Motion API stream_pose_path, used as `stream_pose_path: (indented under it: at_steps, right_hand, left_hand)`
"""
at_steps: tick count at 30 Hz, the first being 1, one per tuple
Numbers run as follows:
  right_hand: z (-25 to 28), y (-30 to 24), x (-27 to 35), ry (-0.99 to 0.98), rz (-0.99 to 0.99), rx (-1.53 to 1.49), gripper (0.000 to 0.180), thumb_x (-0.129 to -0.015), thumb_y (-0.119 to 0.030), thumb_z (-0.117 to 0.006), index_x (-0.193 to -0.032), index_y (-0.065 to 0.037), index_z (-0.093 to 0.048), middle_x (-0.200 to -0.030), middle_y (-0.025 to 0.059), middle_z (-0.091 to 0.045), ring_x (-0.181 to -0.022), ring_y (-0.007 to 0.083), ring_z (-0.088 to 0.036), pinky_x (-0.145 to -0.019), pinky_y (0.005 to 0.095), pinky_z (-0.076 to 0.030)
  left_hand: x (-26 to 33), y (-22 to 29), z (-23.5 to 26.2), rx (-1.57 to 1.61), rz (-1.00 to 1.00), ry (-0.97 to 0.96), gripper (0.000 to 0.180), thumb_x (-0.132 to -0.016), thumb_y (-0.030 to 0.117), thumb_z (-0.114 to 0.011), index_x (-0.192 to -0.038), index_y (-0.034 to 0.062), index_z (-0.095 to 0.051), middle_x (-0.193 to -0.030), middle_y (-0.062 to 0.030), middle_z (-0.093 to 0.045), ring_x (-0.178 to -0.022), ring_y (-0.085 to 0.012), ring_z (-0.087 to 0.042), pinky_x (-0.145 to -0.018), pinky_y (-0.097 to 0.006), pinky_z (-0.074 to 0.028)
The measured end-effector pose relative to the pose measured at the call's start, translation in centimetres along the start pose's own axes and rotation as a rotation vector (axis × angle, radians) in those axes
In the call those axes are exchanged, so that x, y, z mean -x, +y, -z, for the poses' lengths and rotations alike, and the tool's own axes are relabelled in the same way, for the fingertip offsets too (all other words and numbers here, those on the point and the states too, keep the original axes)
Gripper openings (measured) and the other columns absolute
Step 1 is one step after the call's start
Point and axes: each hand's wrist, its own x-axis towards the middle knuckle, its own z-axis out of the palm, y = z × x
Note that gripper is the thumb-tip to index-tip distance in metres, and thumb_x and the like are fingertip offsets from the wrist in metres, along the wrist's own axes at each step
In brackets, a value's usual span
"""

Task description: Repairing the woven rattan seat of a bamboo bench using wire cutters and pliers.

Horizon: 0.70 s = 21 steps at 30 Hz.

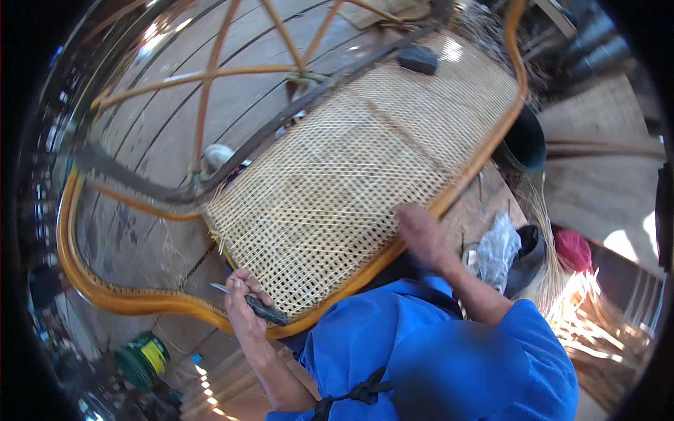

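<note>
A pale woven cane panel [330, 189] stretches across a curved, varnished rattan frame [130, 300] in front of me. At the panel's near left corner, my left hand [244, 309] is closed round a slim pointed tool with a dark handle [267, 311]. Its metal tip juts out to the left, past the fingers; whether it is an awl or a knife I cannot make out. Over the panel's near right edge, my right hand [423, 237] is closed, with its fingertips at the weave. Anything thin between those fingers is too small to see.
A dark block [418, 59] rests on the panel's far end. Bent rattan poles [203, 119] cross above the plank floor [151, 151]. A green bucket [142, 360] stands at lower left, a dark bucket [525, 140] at right. Clear plastic [498, 249] and loose cane strands [551, 245] lie at right.
</note>
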Motion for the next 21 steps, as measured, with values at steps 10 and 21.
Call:
stream_pose_path:
  at_steps: [10, 21]
  right_hand:
    - [7.8, 14.1, 4.1, 0.347, -0.674, -0.723, 0.020, -0.085, -0.020, -0.058, -0.096, -0.004, -0.062, -0.075, 0.0004, -0.059, -0.065, 0.0082, -0.054, -0.055, 0.0224, -0.042]
    - [7.5, 12.7, 6.3, 0.325, -0.559, -1.193, 0.015, -0.086, -0.020, -0.059, -0.090, -0.005, -0.057, -0.070, 0.0020, -0.059, -0.054, 0.0094, -0.054, -0.049, 0.0236, -0.045]
  left_hand:
    - [3.5, -6.2, -9.8, -0.417, 0.215, -0.492, 0.023, -0.090, 0.024, -0.054, -0.090, 0.0019, -0.057, -0.064, -0.0001, -0.048, -0.044, -0.0066, -0.042, -0.040, -0.021, -0.036]
    - [4.9, -7.7, -11.7, -0.689, 0.216, -0.702, 0.023, -0.090, 0.024, -0.054, -0.090, 0.0010, -0.057, -0.067, 0.0003, -0.050, -0.047, -0.0055, -0.042, -0.043, -0.020, -0.035]
